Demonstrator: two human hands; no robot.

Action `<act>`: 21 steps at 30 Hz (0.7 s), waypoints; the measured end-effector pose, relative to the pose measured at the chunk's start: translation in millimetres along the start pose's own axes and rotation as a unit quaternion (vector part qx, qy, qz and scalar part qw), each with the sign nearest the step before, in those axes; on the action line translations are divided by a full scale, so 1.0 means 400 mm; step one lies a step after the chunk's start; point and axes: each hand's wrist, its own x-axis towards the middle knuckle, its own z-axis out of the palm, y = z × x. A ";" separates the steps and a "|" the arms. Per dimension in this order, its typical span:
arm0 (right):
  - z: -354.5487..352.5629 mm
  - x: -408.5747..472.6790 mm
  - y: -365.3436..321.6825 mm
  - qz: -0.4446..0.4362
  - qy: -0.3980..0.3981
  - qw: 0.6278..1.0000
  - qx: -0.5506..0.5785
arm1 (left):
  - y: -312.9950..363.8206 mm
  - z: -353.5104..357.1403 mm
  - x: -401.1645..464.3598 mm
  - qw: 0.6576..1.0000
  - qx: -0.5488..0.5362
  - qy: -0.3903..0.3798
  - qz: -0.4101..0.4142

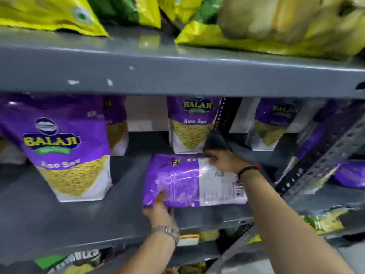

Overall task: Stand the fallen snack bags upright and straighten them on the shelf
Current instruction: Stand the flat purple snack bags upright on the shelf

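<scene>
A purple snack bag (189,180) lies flat on its front on the grey middle shelf (69,218), its printed back facing up. My left hand (160,210) grips its near left corner, thumb on top. My right hand (225,161) holds its far right end, fingers curled over the edge. Upright purple bags stand around it: a large one at the front left (65,149), one behind it (116,125), one at the back centre (191,125) and one at the back right (272,125).
A grey shelf board (177,74) runs just above, carrying yellow and green bags (266,30). A slotted metal upright (320,157) stands right of my right arm, with more purple bags (349,175) lying beyond it. Other packets (324,220) fill the shelf below.
</scene>
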 end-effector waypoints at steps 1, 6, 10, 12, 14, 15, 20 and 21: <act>-0.003 -0.002 0.009 -0.006 -0.025 1.000 -0.007 | -0.011 0.008 -0.009 1.000 -0.029 -0.002 0.009; -0.020 -0.024 0.016 -0.045 -0.074 0.995 0.041 | -0.056 -0.003 -0.022 1.000 -0.003 -0.022 0.017; -0.014 -0.028 0.056 -0.032 -0.136 0.968 0.208 | -0.082 0.004 -0.048 0.995 0.049 -0.077 -0.040; -0.010 -0.035 0.064 -0.025 -0.157 0.953 0.259 | -0.073 0.016 -0.053 0.993 0.065 -0.093 -0.026; -0.017 -0.045 0.064 -0.043 -0.149 0.950 0.271 | -0.052 0.025 -0.061 0.993 0.072 -0.096 0.010; -0.022 -0.053 0.066 -0.059 -0.129 0.946 0.290 | -0.038 0.030 -0.066 0.991 0.076 -0.106 0.038; -0.027 -0.105 0.057 -0.148 0.025 0.863 0.483 | 0.077 0.108 -0.067 0.928 0.151 -0.236 0.247; -0.019 -0.106 0.051 -0.160 0.050 0.850 0.499 | 0.102 0.131 -0.056 0.909 0.174 -0.256 0.279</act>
